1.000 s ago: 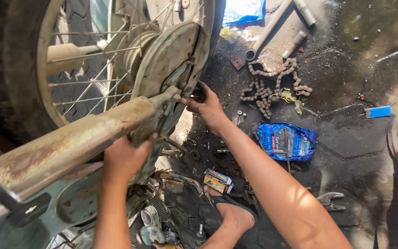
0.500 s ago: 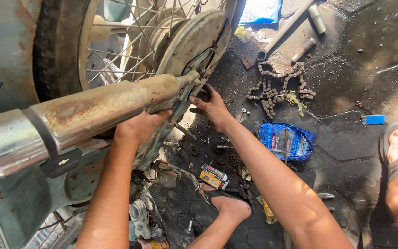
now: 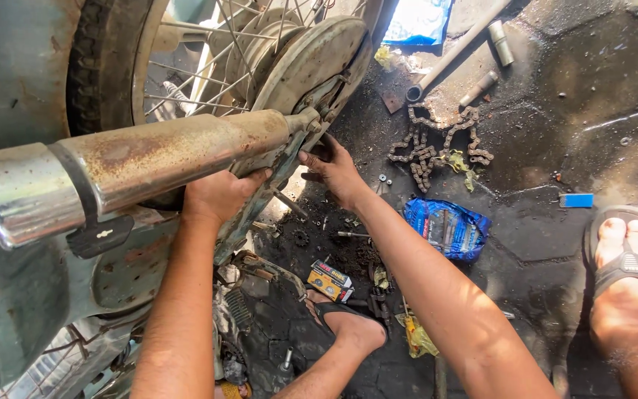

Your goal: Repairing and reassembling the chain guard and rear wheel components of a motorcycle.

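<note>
While the drive chain (image 3: 437, 144) is lying removed on the floor (image 3: 555, 111), we are gripping the rusty exhaust pipe (image 3: 164, 159) with our left hand (image 3: 219, 193), our right hand (image 3: 334, 171) curling closed at the rear wheel (image 3: 208, 66) axle.

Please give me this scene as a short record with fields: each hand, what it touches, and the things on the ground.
left hand: grips under the rusty exhaust pipe
right hand: at the rear wheel hub, beside the pipe's front end
ground: chain, blue packet, small box, grey tube
feet: sandalled foot at right, another foot between the arms
</note>
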